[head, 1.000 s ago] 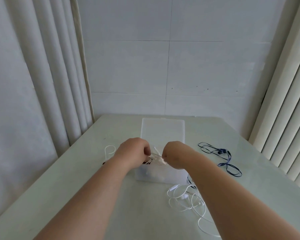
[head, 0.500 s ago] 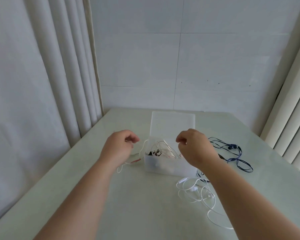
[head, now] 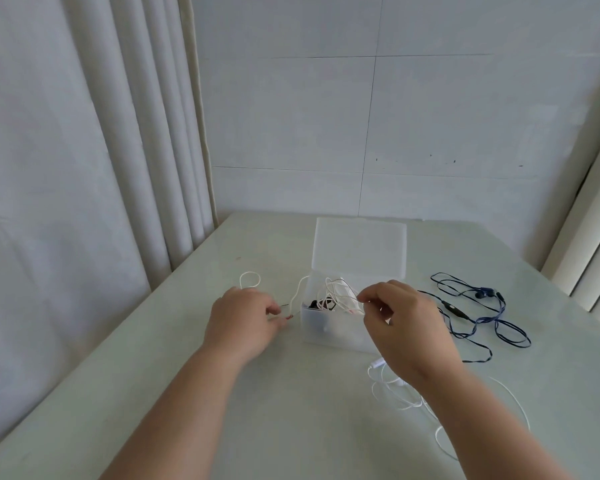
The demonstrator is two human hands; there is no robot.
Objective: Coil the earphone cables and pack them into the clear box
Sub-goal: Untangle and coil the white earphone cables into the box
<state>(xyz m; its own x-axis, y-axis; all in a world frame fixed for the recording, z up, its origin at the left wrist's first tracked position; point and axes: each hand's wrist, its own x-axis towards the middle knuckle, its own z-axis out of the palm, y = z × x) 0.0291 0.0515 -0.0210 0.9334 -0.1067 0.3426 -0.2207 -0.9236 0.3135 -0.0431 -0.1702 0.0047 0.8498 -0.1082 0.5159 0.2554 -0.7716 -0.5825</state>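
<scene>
The clear box (head: 329,332) stands mid-table with its lid (head: 359,247) tipped open behind it. White earphone cable (head: 336,294) loops up out of the box over something dark inside. Its tail hangs over the left wall and ends in a small loop (head: 250,279) on the table. My left hand (head: 243,322) lies left of the box and pinches this tail near a red-tipped end (head: 289,317). My right hand (head: 407,327) hovers at the box's right front corner, thumb and forefinger pinching the raised loops.
Dark blue earphones (head: 482,306) sprawl on the table right of the box. Another white earphone tangle (head: 394,386) lies in front of the box, partly under my right forearm. Curtains hang along the left and right table edges, with a wall behind.
Both hands were together over the box's front. They have parted: the left moved left and down to the table with the cable tail, and the right drew back to the right.
</scene>
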